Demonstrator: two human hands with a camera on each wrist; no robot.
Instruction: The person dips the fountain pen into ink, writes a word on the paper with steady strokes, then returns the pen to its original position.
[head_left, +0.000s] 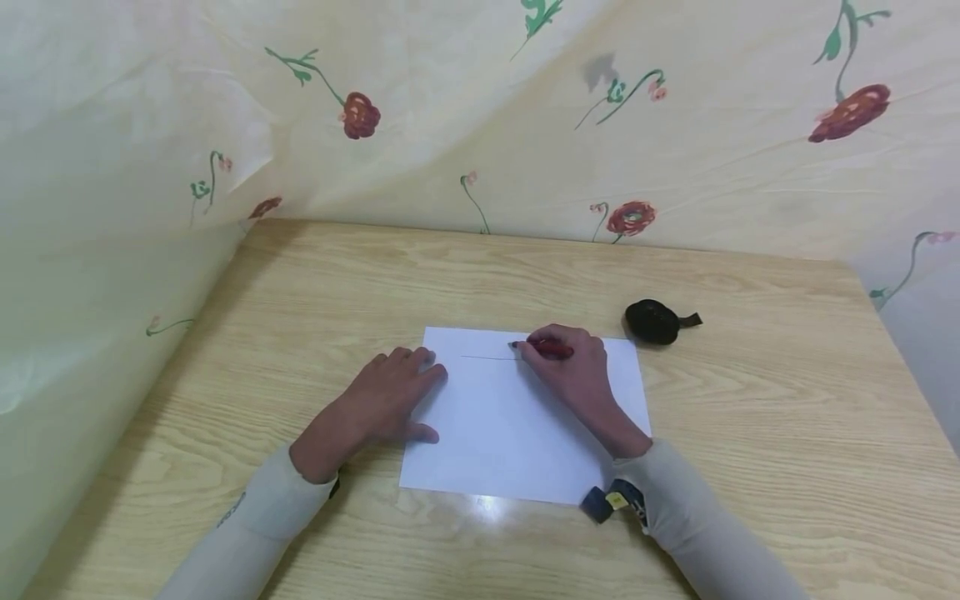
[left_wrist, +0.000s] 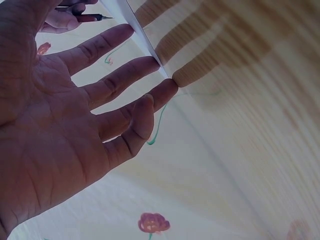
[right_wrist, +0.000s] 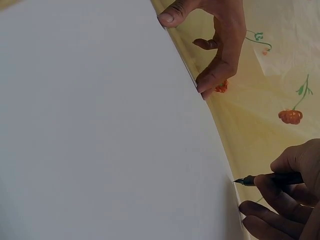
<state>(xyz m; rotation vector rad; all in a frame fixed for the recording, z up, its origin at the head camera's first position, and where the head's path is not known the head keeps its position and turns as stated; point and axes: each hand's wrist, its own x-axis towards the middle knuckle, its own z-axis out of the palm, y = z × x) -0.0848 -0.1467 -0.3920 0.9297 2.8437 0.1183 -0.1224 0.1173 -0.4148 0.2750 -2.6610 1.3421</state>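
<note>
A white sheet of paper (head_left: 495,425) lies on the wooden table, with one thin dark line (head_left: 487,357) drawn across its upper part. My right hand (head_left: 573,362) pinches a red pen (head_left: 553,348) with a dark, pointed tip, held near the right end of that line. In the right wrist view, the pen's tip (right_wrist: 242,180) is right at the paper's surface. My left hand (head_left: 393,392) rests along the sheet's left edge, fingers spread. The left wrist view shows its fingertips (left_wrist: 165,90) touching the paper's edge.
A black rounded object (head_left: 652,322) with a short tab sits just beyond the paper's upper right corner. Flowered cloth (head_left: 450,108) hangs behind the table (head_left: 337,275) and along its left side. A dark wrist device (head_left: 597,504) hangs by the right sleeve, over the sheet's lower right corner.
</note>
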